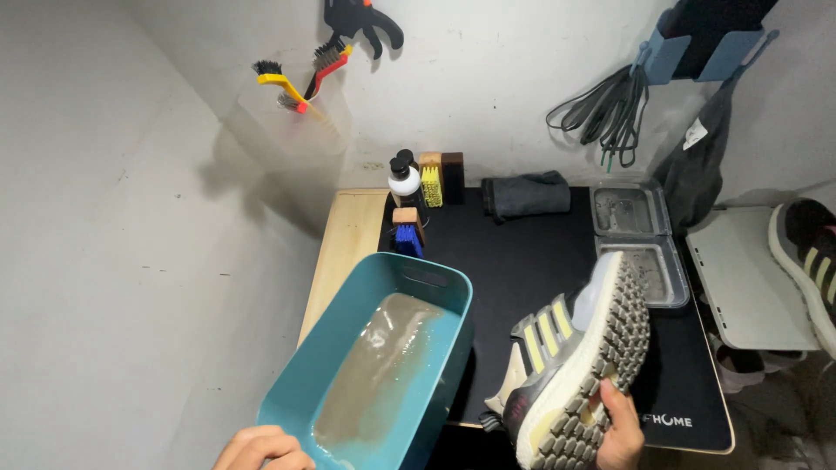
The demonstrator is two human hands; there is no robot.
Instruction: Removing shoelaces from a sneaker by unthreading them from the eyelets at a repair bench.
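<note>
My left hand (258,449) grips the near rim of a teal plastic basin (305,383), which is tilted and holds murky grey-brown water. My right hand (620,428) holds a grey sneaker (575,357) with pale yellow stripes by its heel end, its studded sole facing the camera. The sneaker hovers over a black mat (522,261) on a wooden table (348,235), just right of the basin.
At the mat's back stand a white bottle (403,181), brushes (430,181) and a folded grey cloth (527,195). Clear trays (629,211) lie at the right, a second shoe (805,252) on a white stand. Brushes (300,78) hang in a wall cup.
</note>
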